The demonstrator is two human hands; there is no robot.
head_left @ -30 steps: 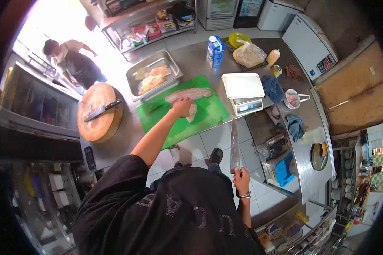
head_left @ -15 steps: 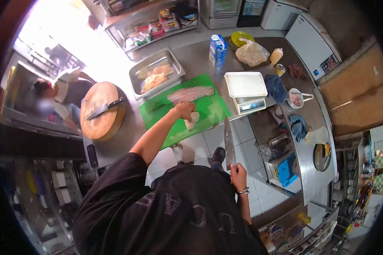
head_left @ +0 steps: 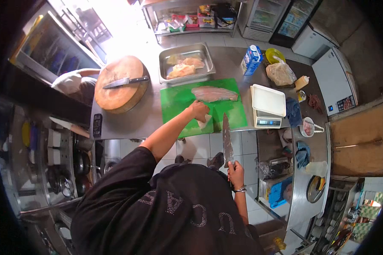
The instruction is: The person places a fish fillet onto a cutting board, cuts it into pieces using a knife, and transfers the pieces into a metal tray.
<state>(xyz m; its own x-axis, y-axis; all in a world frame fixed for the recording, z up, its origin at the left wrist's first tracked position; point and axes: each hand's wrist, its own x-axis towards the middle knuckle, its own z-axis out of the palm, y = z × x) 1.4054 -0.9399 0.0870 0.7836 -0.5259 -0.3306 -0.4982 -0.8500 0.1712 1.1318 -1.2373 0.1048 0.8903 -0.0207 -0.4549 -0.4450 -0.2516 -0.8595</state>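
Pale fillet [head_left: 216, 94], just beyond left hand [head_left: 199, 111]

Under me I see a floor [head_left: 195, 146] of pale square tiles. Beyond the steel bench [head_left: 151, 95] stand glass-door fridges [head_left: 264, 19] and a metal shelf [head_left: 193, 33]; strong white light fills the upper left.

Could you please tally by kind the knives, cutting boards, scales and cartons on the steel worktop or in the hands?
Knives: 2 (held knife, resting knife)
Cutting boards: 2 (green board, round wooden board)
Scale: 1
Carton: 1
Total: 6
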